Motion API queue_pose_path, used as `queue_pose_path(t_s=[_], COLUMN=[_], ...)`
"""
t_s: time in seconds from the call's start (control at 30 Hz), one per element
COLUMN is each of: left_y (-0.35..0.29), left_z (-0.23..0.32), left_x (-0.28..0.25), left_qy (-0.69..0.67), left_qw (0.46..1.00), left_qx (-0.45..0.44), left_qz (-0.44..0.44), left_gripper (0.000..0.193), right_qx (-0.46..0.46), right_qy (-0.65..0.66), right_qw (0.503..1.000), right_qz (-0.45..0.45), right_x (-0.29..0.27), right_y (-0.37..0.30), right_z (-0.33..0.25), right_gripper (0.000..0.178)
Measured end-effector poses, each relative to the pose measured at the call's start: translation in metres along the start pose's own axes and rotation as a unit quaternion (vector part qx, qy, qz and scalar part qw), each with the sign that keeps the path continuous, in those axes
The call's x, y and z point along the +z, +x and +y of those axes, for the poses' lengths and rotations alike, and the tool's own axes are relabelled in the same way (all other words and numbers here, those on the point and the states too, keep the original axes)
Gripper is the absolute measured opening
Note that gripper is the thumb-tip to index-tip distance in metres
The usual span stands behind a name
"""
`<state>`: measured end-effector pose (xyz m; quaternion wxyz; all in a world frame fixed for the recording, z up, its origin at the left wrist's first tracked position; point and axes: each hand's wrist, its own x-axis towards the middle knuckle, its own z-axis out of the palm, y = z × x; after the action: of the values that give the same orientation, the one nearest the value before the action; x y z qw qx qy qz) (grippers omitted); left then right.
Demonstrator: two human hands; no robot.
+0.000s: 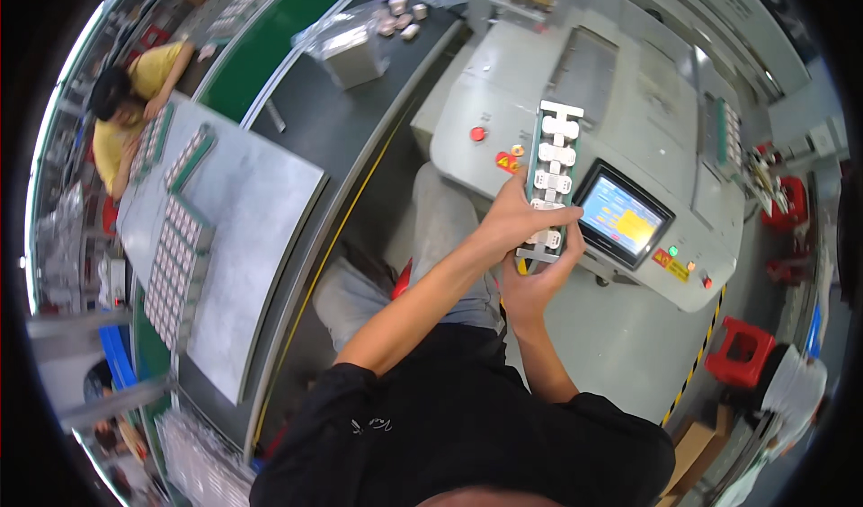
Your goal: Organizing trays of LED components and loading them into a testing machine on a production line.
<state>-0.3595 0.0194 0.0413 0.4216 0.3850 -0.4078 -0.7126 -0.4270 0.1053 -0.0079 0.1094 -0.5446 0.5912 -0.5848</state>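
Note:
A long, narrow green-edged fixture point(533, 155) is held up in front of me, over the near edge of a light grey machine. Along it sits a row of several white plastic parts point(556, 155), and a pale crosspiece caps its far end. My left hand point(512, 217) grips the fixture's left side, its thumb lying across the lower parts. Around the near end, my right hand point(539, 282) is closed on the same fixture. The fingers beneath it are partly hidden.
The grey machine point(485, 80) has a touchscreen point(627, 217), a red button point(477, 134) and more buttons. Left, a grey board point(243, 237) carries several filled fixtures point(175, 278); a person in yellow point(162, 71) works beyond it. A box point(353, 60) stands on the bench. Right is a red stool point(742, 352).

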Motion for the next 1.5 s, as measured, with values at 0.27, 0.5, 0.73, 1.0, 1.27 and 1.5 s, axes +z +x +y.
queue_pose_path(t_s=[0.27,0.5,0.73,1.0,1.27,1.5], left_y=[-0.134,-0.357,-0.530,-0.655,-0.701,-0.711], left_z=[0.055,0.079,0.129,0.098,0.062,0.076], left_x=[-0.122,-0.232,-0.375,-0.609,-0.713,-0.739], left_qy=[0.092,0.048,0.111,0.137,0.162,0.261], left_qw=[0.947,0.815,0.651,0.574,0.527,0.439], left_qx=[0.140,0.145,0.102,-0.058,-0.164,-0.289], left_qz=[0.273,0.559,0.744,0.805,0.818,0.810], left_gripper=[0.064,0.049,0.042,0.045,0.052,0.061], right_qx=[-0.123,-0.139,-0.172,-0.193,-0.292,-0.308], right_qy=[0.182,0.249,0.198,0.156,0.112,0.101], right_qw=[0.902,0.811,0.789,0.802,0.819,0.795], right_qz=[-0.371,-0.511,-0.556,-0.543,-0.481,-0.512], right_x=[0.044,0.103,0.190,0.312,0.478,0.582], right_y=[-0.026,-0.064,-0.075,-0.058,-0.012,0.001], right_z=[-0.085,-0.121,-0.149,-0.201,-0.205,-0.209], right_gripper=[0.102,0.055,0.049,0.045,0.068,0.102])
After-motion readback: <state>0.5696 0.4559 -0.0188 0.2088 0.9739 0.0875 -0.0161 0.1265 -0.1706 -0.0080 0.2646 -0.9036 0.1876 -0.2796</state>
